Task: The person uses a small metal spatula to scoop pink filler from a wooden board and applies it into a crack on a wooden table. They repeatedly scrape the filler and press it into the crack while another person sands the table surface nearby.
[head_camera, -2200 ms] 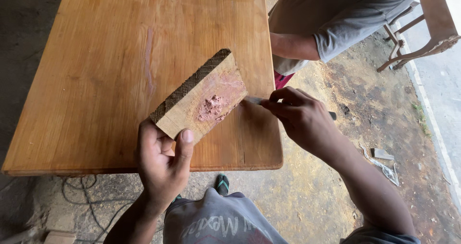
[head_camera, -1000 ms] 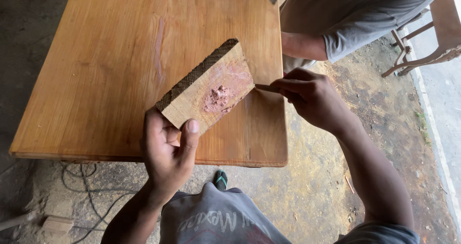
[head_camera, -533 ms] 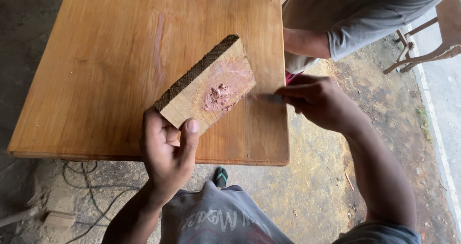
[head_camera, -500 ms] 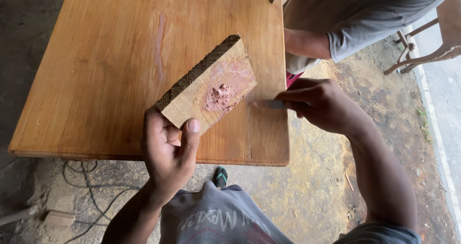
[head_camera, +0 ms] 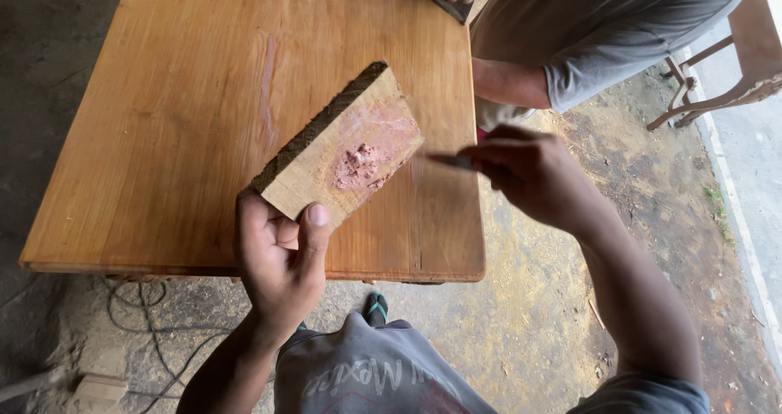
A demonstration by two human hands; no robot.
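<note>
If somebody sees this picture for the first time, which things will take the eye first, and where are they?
In the centre, the left hand holds up a small wooden board with a lump of pinkish putty on its face. To its right, the right hand holds a thin blade, blurred, pointing at the board. Beneath both lies a large orange-brown wooden tabletop, and another person in a grey shirt stands at its far right corner.

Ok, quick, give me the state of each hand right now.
Left hand: closed on the wooden block, thumb on its top face beside the pink putty.
Right hand: fingers closed on a thin blade, its tip just off the block.
</note>
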